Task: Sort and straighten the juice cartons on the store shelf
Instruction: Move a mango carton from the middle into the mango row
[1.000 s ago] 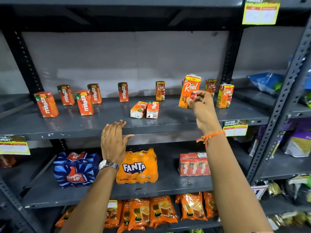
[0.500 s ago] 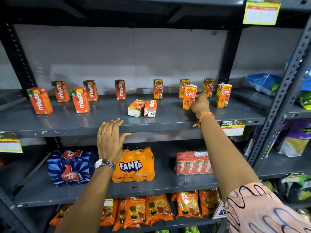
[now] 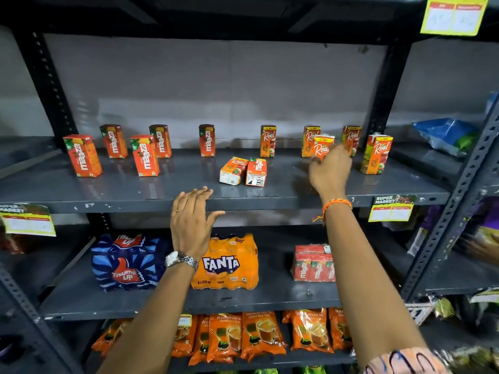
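On the grey shelf [image 3: 151, 195] several orange Maaza cartons [image 3: 144, 155] stand upright on the left. Real cartons [image 3: 267, 141] stand along the back right, one more [image 3: 376, 154] further forward. Two cartons lie flat mid-shelf: a Real carton [image 3: 233, 170] and a Maaza carton [image 3: 256, 172] side by side. My right hand [image 3: 330, 172] grips the lower part of an upright Real carton [image 3: 322, 145], which stands on the shelf just in front of another Real carton [image 3: 310, 136]. My left hand [image 3: 193, 220] hovers open, fingers spread, at the shelf's front edge below the lying cartons.
The shelf below holds a Thums Up pack [image 3: 127, 261], a Fanta pack [image 3: 225, 263] and a red Maaza multipack [image 3: 313, 263]. Tea pouches [image 3: 259, 333] fill the lowest shelf. Perforated uprights [image 3: 456, 201] frame the right side; a blue bag [image 3: 445, 134] lies beyond.
My right hand has carried the Real carton from mid-air down and back onto the shelf among the other Real cartons. My left hand has barely moved.
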`<state>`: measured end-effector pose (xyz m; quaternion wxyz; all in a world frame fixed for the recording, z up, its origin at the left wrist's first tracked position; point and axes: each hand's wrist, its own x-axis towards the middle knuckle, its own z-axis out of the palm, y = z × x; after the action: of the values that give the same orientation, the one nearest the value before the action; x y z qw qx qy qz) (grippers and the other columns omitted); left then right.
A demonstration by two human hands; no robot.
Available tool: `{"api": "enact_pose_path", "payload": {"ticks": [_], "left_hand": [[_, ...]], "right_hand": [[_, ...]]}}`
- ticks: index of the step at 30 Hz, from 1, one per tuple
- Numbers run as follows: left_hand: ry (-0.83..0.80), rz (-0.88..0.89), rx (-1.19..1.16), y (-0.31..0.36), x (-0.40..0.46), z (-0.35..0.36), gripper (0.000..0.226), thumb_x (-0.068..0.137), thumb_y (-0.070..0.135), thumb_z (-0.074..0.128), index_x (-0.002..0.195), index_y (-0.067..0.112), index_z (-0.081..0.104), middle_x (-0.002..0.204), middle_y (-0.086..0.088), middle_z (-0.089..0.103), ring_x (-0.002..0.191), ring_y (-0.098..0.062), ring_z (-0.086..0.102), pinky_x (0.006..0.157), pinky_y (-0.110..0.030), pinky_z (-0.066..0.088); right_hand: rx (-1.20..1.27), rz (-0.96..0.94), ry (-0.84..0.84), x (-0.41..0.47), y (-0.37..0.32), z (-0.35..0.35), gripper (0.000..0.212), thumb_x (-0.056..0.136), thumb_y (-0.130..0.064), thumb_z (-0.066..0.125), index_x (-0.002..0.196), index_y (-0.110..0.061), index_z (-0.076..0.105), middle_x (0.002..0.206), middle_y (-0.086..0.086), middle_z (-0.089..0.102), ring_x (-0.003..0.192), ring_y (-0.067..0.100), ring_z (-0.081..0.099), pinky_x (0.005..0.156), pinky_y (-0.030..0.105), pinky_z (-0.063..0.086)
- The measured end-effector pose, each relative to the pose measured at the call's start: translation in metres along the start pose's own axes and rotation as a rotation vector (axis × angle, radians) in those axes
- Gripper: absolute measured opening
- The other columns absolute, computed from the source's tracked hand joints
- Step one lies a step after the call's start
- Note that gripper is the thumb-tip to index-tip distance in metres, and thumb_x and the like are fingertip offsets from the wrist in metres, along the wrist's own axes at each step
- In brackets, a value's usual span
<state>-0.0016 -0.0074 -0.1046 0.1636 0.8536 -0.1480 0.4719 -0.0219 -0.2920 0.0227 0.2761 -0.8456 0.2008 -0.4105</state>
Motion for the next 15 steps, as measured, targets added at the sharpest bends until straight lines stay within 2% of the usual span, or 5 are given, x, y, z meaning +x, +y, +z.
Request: {"api": "enact_pose_path", "payload": {"ticks": [2,4,6,10,15], "left_hand": [[0.001,0.004,-0.002,-0.001,0.000,0.000,0.053,0.091,0.053,0.055,0.126,0.013,0.059,0.129,-0.004,0.064,0.123,-0.025,0.057,0.115,-0.041,0.029],[0.009,0.009,-0.004,-0.002,0.000,0.000,0.054,0.091,0.054,0.052,0.126,0.014,0.060,0.129,-0.004,0.065,0.122,-0.024,0.057,0.115,-0.041,0.029],[0.016,0.015,-0.007,-0.001,0.000,-0.001,0.052,0.090,0.052,0.056,0.125,0.014,0.060,0.128,-0.004,0.065,0.122,-0.024,0.057,0.115,-0.040,0.029],[0.013,0.014,-0.008,-0.001,-0.001,-0.002,0.050,0.088,0.048,0.063,0.125,0.014,0.061,0.127,-0.003,0.065,0.122,-0.023,0.057,0.115,-0.038,0.027],[0.006,0.025,-0.016,-0.003,0.000,-0.002,0.050,0.090,0.049,0.059,0.126,0.014,0.060,0.128,-0.003,0.065,0.122,-0.022,0.057,0.115,-0.037,0.026]], "right_hand": [[0.100,-0.023,-0.120,-0.014,-0.017,0.008,0.032,0.091,-0.033,0.063,0.092,-0.002,0.069,0.094,0.019,0.072,0.096,0.038,0.067,0.078,0.036,0.052],[0.154,0.033,-0.341,-0.025,-0.034,0.019,0.048,0.091,-0.050,0.057,0.085,-0.003,0.068,0.085,0.015,0.072,0.085,0.034,0.069,0.070,0.034,0.052],[0.099,0.024,-0.476,-0.033,-0.049,0.029,0.058,0.090,-0.060,0.051,0.093,-0.004,0.065,0.097,0.015,0.071,0.094,0.036,0.067,0.079,0.039,0.054],[-0.094,0.010,-0.481,-0.048,-0.069,0.040,0.068,0.087,-0.065,0.050,0.122,-0.007,0.061,0.129,0.018,0.063,0.121,0.040,0.057,0.096,0.047,0.048],[-0.122,0.022,-0.456,-0.053,-0.083,0.042,0.065,0.083,-0.061,0.059,0.123,-0.010,0.061,0.130,0.017,0.063,0.120,0.039,0.058,0.092,0.044,0.050]]}}
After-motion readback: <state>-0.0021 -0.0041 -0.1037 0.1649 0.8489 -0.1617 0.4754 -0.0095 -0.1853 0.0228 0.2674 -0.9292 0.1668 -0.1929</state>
